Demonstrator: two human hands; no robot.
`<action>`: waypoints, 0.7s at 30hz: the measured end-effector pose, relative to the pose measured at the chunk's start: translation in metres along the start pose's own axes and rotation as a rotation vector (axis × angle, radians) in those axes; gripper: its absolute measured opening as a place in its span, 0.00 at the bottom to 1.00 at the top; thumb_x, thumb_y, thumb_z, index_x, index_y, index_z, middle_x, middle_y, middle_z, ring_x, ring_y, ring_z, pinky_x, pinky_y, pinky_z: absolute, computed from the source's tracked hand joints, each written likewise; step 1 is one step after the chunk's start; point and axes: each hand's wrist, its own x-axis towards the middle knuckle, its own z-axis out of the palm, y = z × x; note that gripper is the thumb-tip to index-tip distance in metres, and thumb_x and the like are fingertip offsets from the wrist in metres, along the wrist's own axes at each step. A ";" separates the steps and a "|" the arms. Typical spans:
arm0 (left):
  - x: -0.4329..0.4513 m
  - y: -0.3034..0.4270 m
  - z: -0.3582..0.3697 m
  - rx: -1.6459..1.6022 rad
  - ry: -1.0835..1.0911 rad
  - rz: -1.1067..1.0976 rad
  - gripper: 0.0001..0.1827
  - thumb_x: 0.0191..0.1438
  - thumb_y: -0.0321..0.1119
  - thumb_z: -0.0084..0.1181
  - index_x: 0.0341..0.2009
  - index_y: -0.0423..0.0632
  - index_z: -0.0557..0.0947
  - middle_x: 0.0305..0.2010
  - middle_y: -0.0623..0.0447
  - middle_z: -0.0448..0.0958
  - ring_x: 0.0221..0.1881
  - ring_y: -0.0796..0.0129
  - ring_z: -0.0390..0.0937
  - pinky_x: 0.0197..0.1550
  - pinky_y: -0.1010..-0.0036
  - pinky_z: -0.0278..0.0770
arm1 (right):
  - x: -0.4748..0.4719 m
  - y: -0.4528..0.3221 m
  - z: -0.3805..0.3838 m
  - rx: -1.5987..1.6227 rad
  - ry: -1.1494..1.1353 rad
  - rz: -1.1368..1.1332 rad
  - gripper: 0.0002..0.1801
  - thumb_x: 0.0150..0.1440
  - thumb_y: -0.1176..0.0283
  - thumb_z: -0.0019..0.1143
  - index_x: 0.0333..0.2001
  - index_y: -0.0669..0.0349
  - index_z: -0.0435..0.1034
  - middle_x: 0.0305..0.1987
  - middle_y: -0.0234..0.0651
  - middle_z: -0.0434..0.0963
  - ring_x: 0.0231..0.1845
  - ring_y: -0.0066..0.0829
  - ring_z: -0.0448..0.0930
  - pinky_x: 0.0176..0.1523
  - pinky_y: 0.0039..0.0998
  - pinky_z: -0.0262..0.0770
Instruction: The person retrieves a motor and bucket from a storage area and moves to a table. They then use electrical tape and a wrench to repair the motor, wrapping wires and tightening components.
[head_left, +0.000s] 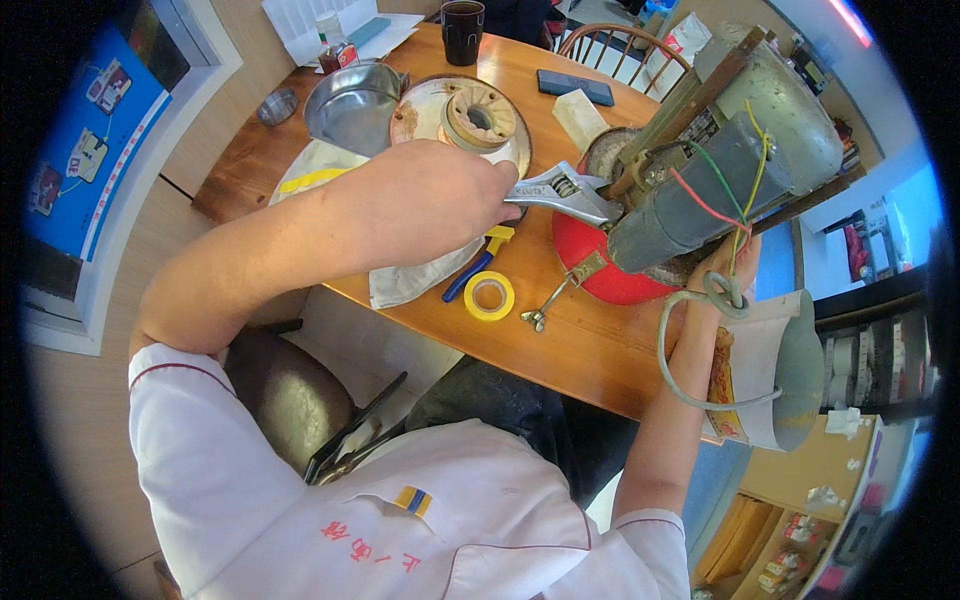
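My left hand (457, 187) grips the handle of a steel adjustable wrench (559, 193). The wrench's jaw reaches the underside of a tilted machine, at a fitting whose exact contact is hidden. This machine has an electric motor (780, 112), a dark grey cylinder (675, 202) and a red round housing (615, 262) on the table. Red, green and yellow wires loop over the cylinder. Behind its lower right side, my right hand (739, 259) holds the machine, its fingers partly hidden. A bolt with a wing nut (534, 319) sticks out from the housing's clamp.
Yellow tape (489, 295) and a blue-and-yellow hand tool (480, 262) lie near the wooden table's (600, 367) front edge. A plate (420, 97) bears a grinding stone (484, 116). Beside it stands a metal pan (349, 105). A grey cable (664, 360) hangs by my right forearm.
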 end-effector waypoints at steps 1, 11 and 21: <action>-0.001 0.000 0.000 -0.013 0.036 0.021 0.19 0.72 0.44 0.57 0.42 0.37 0.78 0.29 0.38 0.82 0.36 0.40 0.85 0.38 0.49 0.81 | 0.000 0.002 0.001 0.025 0.004 -0.020 0.22 0.81 0.61 0.44 0.59 0.69 0.76 0.45 0.43 0.86 0.43 0.33 0.83 0.47 0.34 0.78; 0.005 -0.003 0.009 -0.010 0.190 0.120 0.18 0.71 0.42 0.58 0.37 0.38 0.77 0.29 0.38 0.82 0.35 0.40 0.85 0.35 0.49 0.82 | 0.005 0.015 -0.002 -0.091 0.034 -0.112 0.21 0.80 0.62 0.45 0.61 0.68 0.76 0.46 0.44 0.85 0.43 0.36 0.83 0.48 0.35 0.78; 0.007 0.000 0.011 0.045 0.169 0.069 0.19 0.71 0.43 0.57 0.35 0.39 0.79 0.25 0.39 0.83 0.32 0.41 0.86 0.33 0.50 0.83 | 0.005 0.015 -0.004 -0.182 0.067 -0.110 0.20 0.79 0.63 0.47 0.57 0.69 0.77 0.38 0.44 0.83 0.36 0.35 0.79 0.42 0.37 0.76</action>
